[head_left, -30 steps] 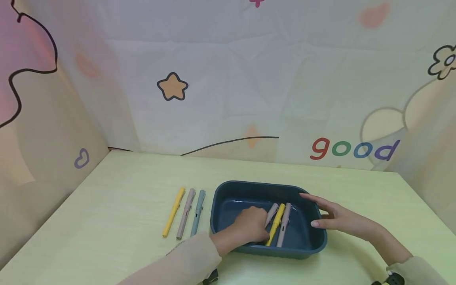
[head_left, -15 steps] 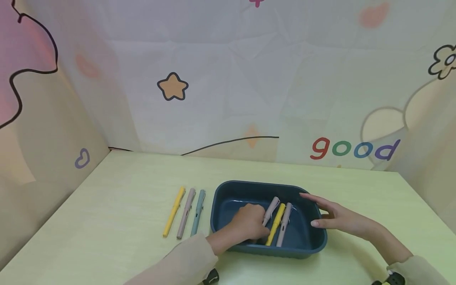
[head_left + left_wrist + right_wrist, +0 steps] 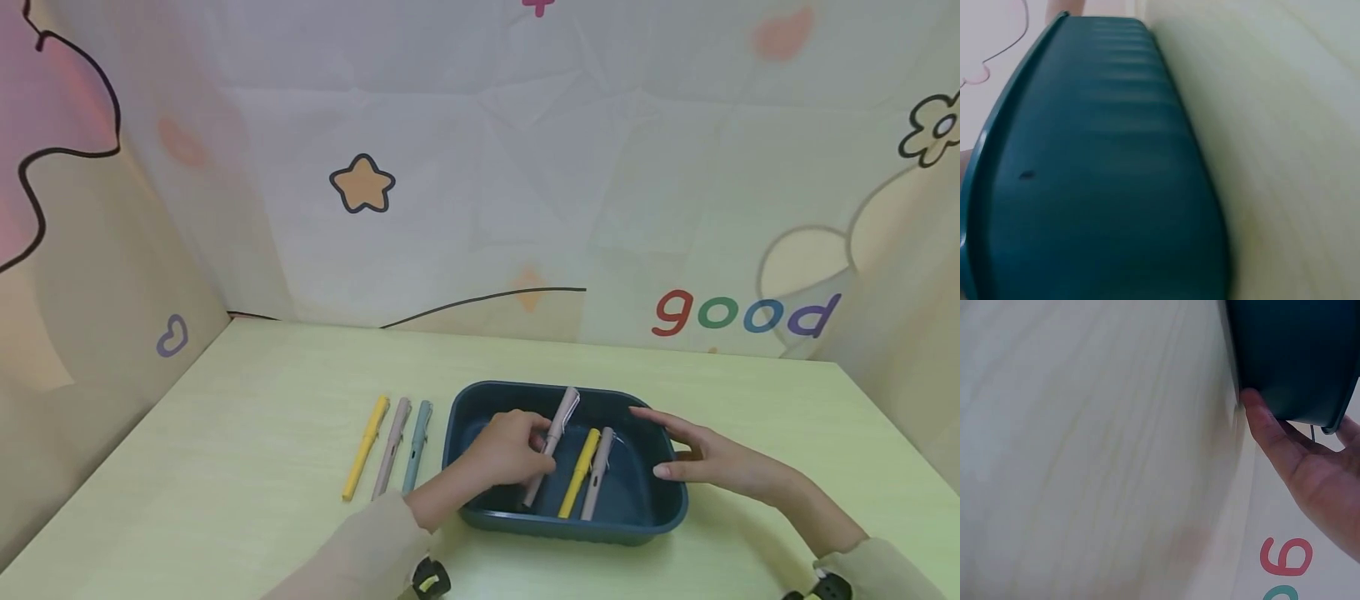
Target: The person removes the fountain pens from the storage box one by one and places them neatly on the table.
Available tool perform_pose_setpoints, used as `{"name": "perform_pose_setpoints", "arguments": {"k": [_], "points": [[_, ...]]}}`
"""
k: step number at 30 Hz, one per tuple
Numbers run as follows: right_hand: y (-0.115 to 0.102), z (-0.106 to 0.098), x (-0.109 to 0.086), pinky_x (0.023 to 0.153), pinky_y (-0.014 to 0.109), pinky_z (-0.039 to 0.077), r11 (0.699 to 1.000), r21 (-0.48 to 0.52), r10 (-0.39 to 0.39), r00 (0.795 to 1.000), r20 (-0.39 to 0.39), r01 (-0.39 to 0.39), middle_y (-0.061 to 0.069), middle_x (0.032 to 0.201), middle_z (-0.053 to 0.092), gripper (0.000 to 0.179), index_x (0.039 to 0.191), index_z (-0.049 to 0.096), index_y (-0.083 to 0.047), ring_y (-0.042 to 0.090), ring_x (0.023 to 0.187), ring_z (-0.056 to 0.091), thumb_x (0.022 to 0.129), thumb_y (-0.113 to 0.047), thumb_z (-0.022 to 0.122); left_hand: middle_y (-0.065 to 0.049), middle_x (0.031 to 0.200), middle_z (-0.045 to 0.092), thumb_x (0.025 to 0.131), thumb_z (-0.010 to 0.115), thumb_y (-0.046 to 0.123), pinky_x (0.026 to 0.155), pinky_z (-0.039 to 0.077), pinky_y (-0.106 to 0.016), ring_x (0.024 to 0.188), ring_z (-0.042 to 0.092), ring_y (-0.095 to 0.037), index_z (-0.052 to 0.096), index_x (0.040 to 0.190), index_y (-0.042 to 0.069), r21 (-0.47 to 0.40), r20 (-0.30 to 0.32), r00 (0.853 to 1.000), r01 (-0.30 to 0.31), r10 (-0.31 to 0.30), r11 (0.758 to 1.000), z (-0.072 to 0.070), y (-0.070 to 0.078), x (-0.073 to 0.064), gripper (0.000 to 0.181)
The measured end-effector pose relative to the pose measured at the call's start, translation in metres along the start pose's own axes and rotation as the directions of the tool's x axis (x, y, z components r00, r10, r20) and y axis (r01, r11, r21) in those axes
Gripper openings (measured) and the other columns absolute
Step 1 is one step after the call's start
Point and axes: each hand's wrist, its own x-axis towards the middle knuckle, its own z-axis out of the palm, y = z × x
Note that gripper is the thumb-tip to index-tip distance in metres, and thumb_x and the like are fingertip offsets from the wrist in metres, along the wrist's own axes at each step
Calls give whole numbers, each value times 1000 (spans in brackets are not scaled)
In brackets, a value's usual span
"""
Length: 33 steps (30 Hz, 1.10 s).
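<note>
My left hand (image 3: 512, 450) pinches a grey-lilac pen (image 3: 561, 414) with a clip, tilted over the left half of a dark blue plastic basin (image 3: 570, 527). The pen's capped end rises to the far rim, while its lower end is down inside. A yellow pen (image 3: 579, 475) and another grey-lilac pen (image 3: 597, 473) lie side by side in the basin, right of that hand. At the basin's right end my right hand (image 3: 720, 461) holds the rim, thumb over it. In the right wrist view, fingers (image 3: 1266, 428) rest against the outer wall.
Left of the basin, a yellow pen (image 3: 366, 447), a grey-lilac pen (image 3: 392, 446) and a blue-green pen (image 3: 417, 444) lie in a row on the pale table (image 3: 262, 467). A printed cloth backdrop (image 3: 465, 183) stands behind and at both sides.
My left hand has raised the grey-lilac pen from the basin floor and drawn slightly back and left with it. The right hand stays at the basin's right end.
</note>
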Motion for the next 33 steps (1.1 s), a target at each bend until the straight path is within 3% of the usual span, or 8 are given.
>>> {"name": "perform_pose_setpoints", "arguments": {"k": [7, 14, 27, 33], "points": [[0, -1, -2, 94, 62, 32, 1000, 12, -17, 1000, 4, 17, 27, 147, 4, 68, 146, 17, -15, 56, 128, 0, 90, -16, 55, -4, 79, 56, 75, 66, -2, 49, 52, -24, 56, 58, -13, 57, 117, -4, -144, -20, 1000, -18, 15, 989, -18, -3, 0, 43], [1, 0, -3, 94, 62, 32, 999, 21, -34, 999, 3, 34, 28, 147, 3, 68, 146, 15, -15, 56, 128, 2, 91, -15, 53, -7, 86, 57, 77, 65, 0, 52, 54, -28, 64, 60, -14, 57, 120, 0, -233, -56, 998, -37, 25, 972, -42, -4, -8, 44], [4, 1, -3, 93, 62, 33, 999, 7, -42, 999, -17, 42, 27, 147, 5, 67, 146, 17, -14, 56, 128, 3, 90, -15, 54, -9, 91, 57, 78, 66, 1, 58, 55, -33, 72, 62, -17, 58, 120, 6, -282, -161, 983, 36, -84, 959, -83, -16, -27, 43], [2, 2, -1, 93, 63, 32, 999, 12, -48, 999, -10, 48, 27, 147, 4, 67, 146, 17, -13, 56, 128, 2, 90, -15, 54, -12, 96, 58, 80, 64, 2, 61, 55, -35, 75, 62, -19, 55, 123, 5, -271, -186, 976, 64, -117, 961, -104, -30, -42, 44]]}}
